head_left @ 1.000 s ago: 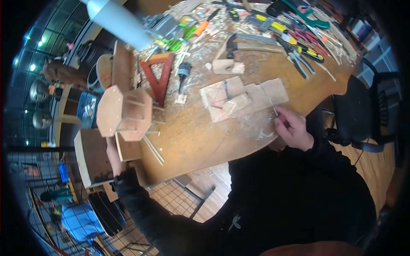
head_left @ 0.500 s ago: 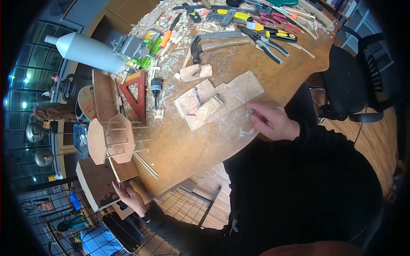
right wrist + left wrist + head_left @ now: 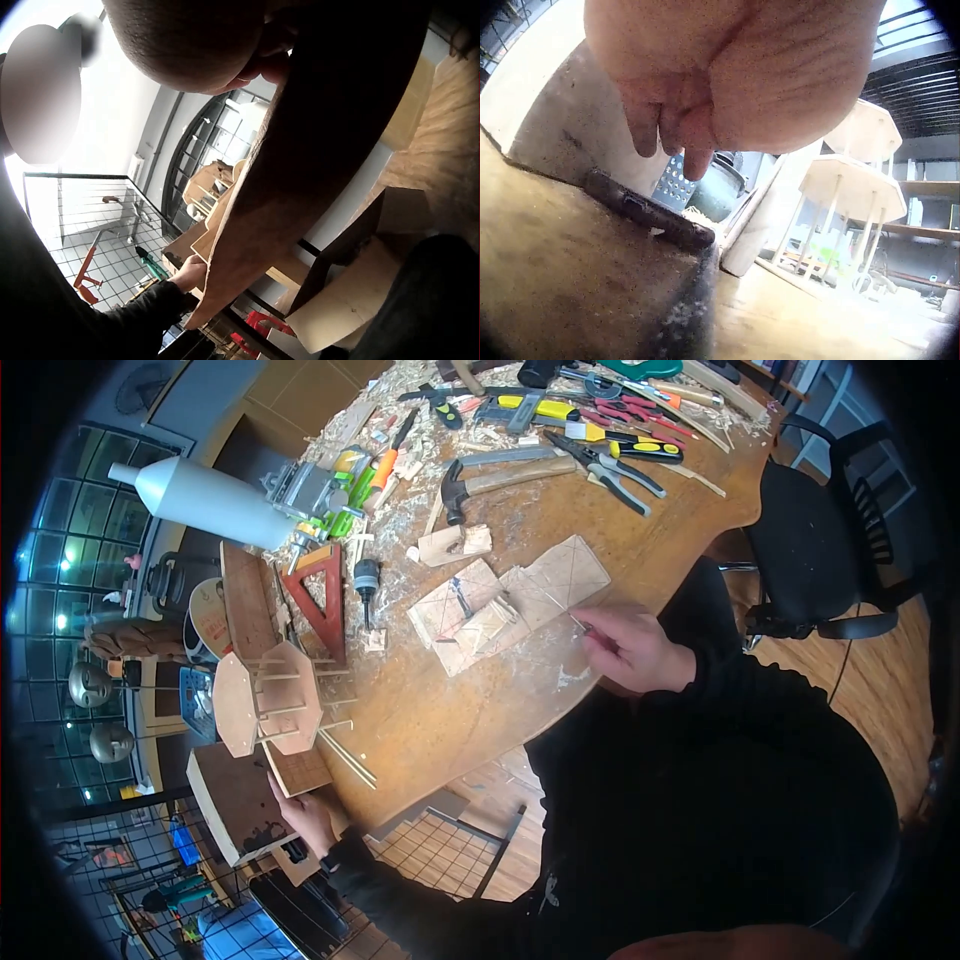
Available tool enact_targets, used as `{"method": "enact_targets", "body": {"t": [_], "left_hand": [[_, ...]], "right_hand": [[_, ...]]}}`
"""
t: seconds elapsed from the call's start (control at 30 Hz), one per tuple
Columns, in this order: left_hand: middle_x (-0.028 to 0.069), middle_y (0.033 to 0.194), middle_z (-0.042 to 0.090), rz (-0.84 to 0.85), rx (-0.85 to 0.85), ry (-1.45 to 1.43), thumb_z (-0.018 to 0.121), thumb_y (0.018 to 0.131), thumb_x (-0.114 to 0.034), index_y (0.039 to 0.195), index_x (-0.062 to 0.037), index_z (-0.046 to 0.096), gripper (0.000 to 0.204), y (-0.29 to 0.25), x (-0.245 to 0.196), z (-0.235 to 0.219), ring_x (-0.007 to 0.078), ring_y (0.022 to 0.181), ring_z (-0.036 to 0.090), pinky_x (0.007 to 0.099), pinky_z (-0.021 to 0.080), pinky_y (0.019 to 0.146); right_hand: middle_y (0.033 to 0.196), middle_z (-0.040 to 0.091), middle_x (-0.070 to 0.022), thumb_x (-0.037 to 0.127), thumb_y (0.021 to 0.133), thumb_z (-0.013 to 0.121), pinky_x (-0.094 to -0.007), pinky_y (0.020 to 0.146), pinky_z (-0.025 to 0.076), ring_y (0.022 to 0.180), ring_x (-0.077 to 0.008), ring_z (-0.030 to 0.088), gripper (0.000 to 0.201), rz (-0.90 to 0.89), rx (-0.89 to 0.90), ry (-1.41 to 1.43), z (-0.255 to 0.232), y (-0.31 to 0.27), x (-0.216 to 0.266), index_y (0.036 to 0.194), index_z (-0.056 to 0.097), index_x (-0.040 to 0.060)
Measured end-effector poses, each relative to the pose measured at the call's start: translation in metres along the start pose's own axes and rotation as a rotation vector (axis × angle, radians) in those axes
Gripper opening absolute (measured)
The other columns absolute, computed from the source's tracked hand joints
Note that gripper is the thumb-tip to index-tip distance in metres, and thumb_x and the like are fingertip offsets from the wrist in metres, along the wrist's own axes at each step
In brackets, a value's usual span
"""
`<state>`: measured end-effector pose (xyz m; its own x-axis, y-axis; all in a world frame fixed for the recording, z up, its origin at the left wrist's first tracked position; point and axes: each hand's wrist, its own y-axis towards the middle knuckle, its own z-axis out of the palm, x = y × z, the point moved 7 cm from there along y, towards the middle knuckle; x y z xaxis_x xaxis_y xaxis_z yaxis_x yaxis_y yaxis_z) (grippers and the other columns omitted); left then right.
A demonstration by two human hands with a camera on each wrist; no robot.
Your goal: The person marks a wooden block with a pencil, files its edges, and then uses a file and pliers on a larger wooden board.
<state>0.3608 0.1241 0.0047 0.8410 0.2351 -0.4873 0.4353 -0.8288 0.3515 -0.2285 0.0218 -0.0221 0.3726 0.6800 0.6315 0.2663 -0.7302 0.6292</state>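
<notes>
"What does the right hand [image 3: 638,650] have?"

"A narrow pinch on a thin stick [image 3: 558,601], its free end over the marked board [image 3: 575,568]. It is gripped near one end, presumably so the rest stays visible"

"And the wood block [image 3: 488,624]?"

"It lies across the adjoining panel [image 3: 432,612] — perhaps parked there, perhaps weighing it down. The left hand [image 3: 308,822] is open, its fingers extended beside the small plank [image 3: 300,770] at the counter [image 3: 455,725] edge"

"Touching it?"

"One cannot tell; in the left wrist view the palm hides the thumb. The right wrist view loses the pinch behind the counter's dark underside"

"Farther along?"

"Loose rods [image 3: 348,758] lie by the octagonal model [image 3: 235,705], whose own rods hold its plates apart; the head view hides some of them. Beyond, the hammer [image 3: 520,477] and pliers [image 3: 612,472] lie within reach, while the farthest tools overlap among shavings — hard to separate"
</notes>
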Motion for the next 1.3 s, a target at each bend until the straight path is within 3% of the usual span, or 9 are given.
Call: {"method": "enact_targets", "body": {"t": [0.3,0.5,0.57,0.63,0.7,0.87,0.97,1.13,1.3], "left_hand": [[0.0327,0.122,0.070,0.061,0.054,0.104,0.050,0.093,0.008,0.131,0.0117,0.061,0.040,0.001,0.011,0.007,0.0480,0.119,0.067,0.0462,0.054,0.098],[0.0201,0.120,0.076,0.016,0.239,0.043,0.060,0.102,-0.004,0.133,0.0066,0.062,0.033,0.050,0.072,0.024,0.0288,0.108,0.074,0.0393,0.058,0.090],[0.0178,0.125,0.074,-0.196,0.368,-0.436,0.064,0.103,-0.009,0.141,0.0055,0.057,0.041,0.065,0.084,0.037,0.0283,0.106,0.073,0.0388,0.059,0.089],[0.0190,0.133,0.070,-0.321,0.410,-0.495,0.064,0.104,-0.010,0.149,0.0049,0.049,0.050,0.065,0.058,0.028,0.0291,0.116,0.069,0.0391,0.058,0.096],[0.0208,0.139,0.066,0.044,0.205,-0.314,0.062,0.104,-0.009,0.154,0.0058,0.043,0.055,0.068,0.018,0.006,0.0272,0.128,0.063,0.0391,0.052,0.108],[0.0271,0.151,0.057,0.028,-0.068,-0.096,0.029,0.098,0.016,0.161,0.0044,0.033,0.064,0.017,0.009,-0.033,0.0335,0.144,0.054,0.0416,0.042,0.121],[0.0248,0.147,0.061,0.084,-0.283,-0.142,0.031,0.099,0.013,0.160,0.0033,0.036,0.063,-0.031,-0.019,-0.057,0.0303,0.137,0.061,0.0419,0.046,0.118],[0.0195,0.114,0.076,0.133,-0.643,-0.114,0.056,0.107,-0.005,0.141,0.0069,0.057,0.037,-0.090,-0.097,-0.067,0.0217,0.098,0.072,0.0311,0.056,0.078],[0.0181,0.107,0.076,0.238,-0.423,-0.212,0.063,0.099,0.006,0.136,0.0086,0.062,0.037,-0.089,-0.190,-0.008,0.0211,0.093,0.071,0.0326,0.057,0.087]], "right_hand": [[0.078,0.066,-0.0107,-0.002,0.085,0.071,-0.0395,0.063,0.054,0.065,-0.0294,0.066,0.045,-0.001,0.012,0.022,0.002,-0.001,-0.001,0.129,0.065,-0.0010],[0.079,0.066,-0.0113,-0.001,0.085,0.070,-0.0393,0.063,0.053,0.067,-0.0293,0.067,0.044,0.029,0.023,0.006,0.003,-0.001,-0.003,0.129,0.065,-0.0011],[0.080,0.067,-0.0119,-0.001,0.086,0.070,-0.0398,0.063,0.053,0.067,-0.0304,0.067,0.043,-0.011,-0.005,0.012,0.002,-0.001,-0.001,0.128,0.066,-0.0013],[0.080,0.067,-0.0121,-0.001,0.086,0.069,-0.0401,0.063,0.053,0.067,-0.0311,0.067,0.042,0.012,0.006,0.015,0.003,-0.001,0.000,0.128,0.066,-0.0014],[0.080,0.067,-0.0122,-0.001,0.086,0.069,-0.0403,0.063,0.053,0.067,-0.0318,0.067,0.042,0.038,0.001,0.018,0.001,0.000,-0.003,0.128,0.066,-0.0015],[0.079,0.066,-0.0123,0.000,0.087,0.069,-0.0410,0.063,0.052,0.068,-0.0323,0.067,0.040,0.034,0.020,0.037,0.002,-0.002,-0.004,0.128,0.066,-0.0011],[0.079,0.066,-0.0122,0.001,0.088,0.069,-0.0415,0.063,0.052,0.068,-0.0321,0.067,0.040,0.044,0.018,0.063,0.002,-0.002,-0.004,0.127,0.066,-0.0005],[0.080,0.066,-0.0118,0.002,0.087,0.070,-0.0413,0.065,0.053,0.069,-0.0317,0.068,0.040,0.038,0.024,0.046,0.002,-0.004,-0.004,0.127,0.065,0.0000],[0.081,0.067,-0.0121,0.002,0.087,0.070,-0.0411,0.065,0.053,0.069,-0.0314,0.068,0.041,0.007,0.001,0.041,0.000,-0.002,-0.002,0.128,0.064,0.0004]]}}
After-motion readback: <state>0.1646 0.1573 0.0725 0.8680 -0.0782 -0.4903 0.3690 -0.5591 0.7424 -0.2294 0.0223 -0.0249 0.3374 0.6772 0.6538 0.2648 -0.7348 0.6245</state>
